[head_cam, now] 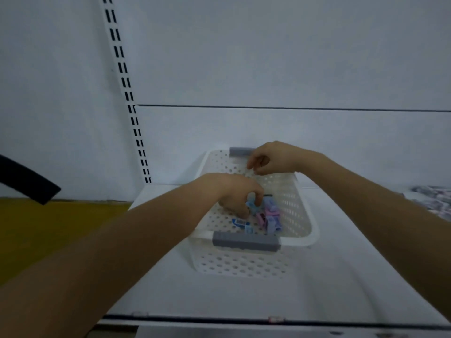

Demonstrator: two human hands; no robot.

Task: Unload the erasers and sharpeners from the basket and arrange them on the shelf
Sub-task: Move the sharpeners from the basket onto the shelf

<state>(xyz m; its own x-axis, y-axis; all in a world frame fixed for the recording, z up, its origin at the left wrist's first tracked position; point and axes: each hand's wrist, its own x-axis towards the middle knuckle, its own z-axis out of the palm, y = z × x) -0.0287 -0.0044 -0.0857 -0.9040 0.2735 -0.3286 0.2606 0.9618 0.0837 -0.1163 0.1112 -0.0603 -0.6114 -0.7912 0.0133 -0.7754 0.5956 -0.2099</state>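
Observation:
A white perforated basket point(300, 211) with grey handles stands on the white shelf point(244, 293). Inside lie several small pink, purple and blue sharpeners point(269, 217) and a blue-and-white wrapped eraser point(240, 223). My left hand point(234, 193) reaches into the basket and pinches a light blue sharpener point(251, 203). My right hand point(271, 158) hovers over the basket's far end with fingers curled; whether it holds anything small is hidden.
A slotted upright rail point(127, 93) runs up the back panel at the left. Packaged items point(432, 198) lie on the shelf at the far right. A yellow surface point(48, 228) and a dark object point(22, 179) are at the left.

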